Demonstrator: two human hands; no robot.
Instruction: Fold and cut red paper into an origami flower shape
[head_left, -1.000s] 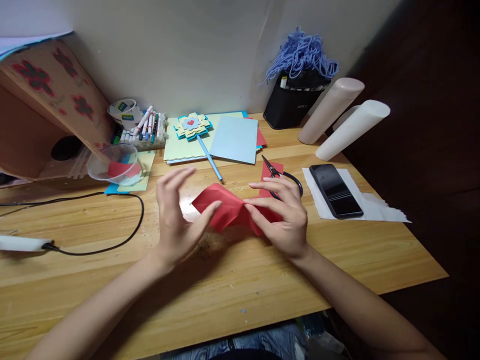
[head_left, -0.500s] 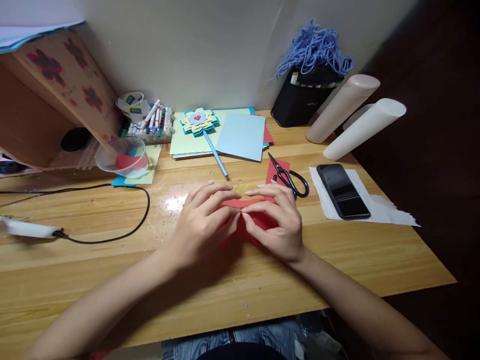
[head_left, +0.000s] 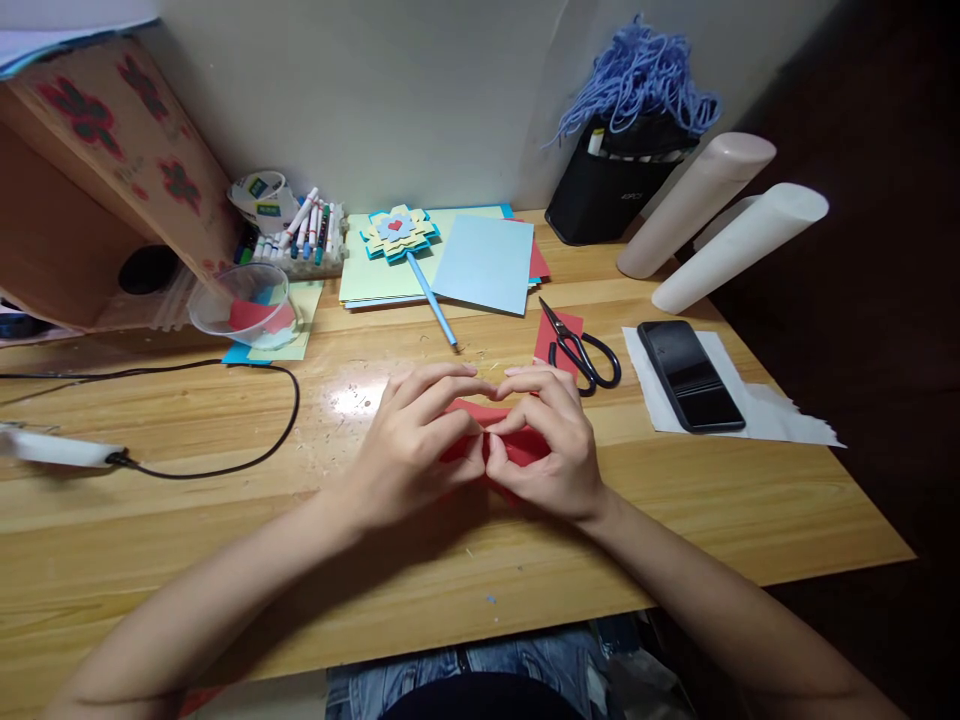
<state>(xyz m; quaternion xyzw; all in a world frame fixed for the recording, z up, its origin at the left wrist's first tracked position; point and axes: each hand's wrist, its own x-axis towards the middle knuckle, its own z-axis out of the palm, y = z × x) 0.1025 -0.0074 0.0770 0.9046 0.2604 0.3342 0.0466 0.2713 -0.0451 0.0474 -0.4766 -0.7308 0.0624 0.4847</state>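
Both hands pinch a piece of red paper [head_left: 525,447] low over the wooden table, near the middle of the head view. My left hand [head_left: 424,435] grips it from the left with thumb and forefinger. From the right, my right hand [head_left: 551,440] pinches it too, its fingertips almost touching those of the left. Much of the paper is hidden behind the fingers, and it looks bent or folded. Black-handled scissors [head_left: 577,350] lie on a red paper sheet [head_left: 549,345] just beyond my right hand.
Behind stand a layered paper flower [head_left: 397,232] on a blue stem, a pale blue sheet [head_left: 487,265], markers [head_left: 307,235] and a clear bowl [head_left: 240,310]. A phone [head_left: 690,378], two bottles [head_left: 739,245] and a black pouch [head_left: 600,195] are right. A cable [head_left: 292,420] loops left.
My fingertips have drawn closer together on the red paper, my right thumb now bent inward. The view has shifted slightly; the other objects on the table stay in place.
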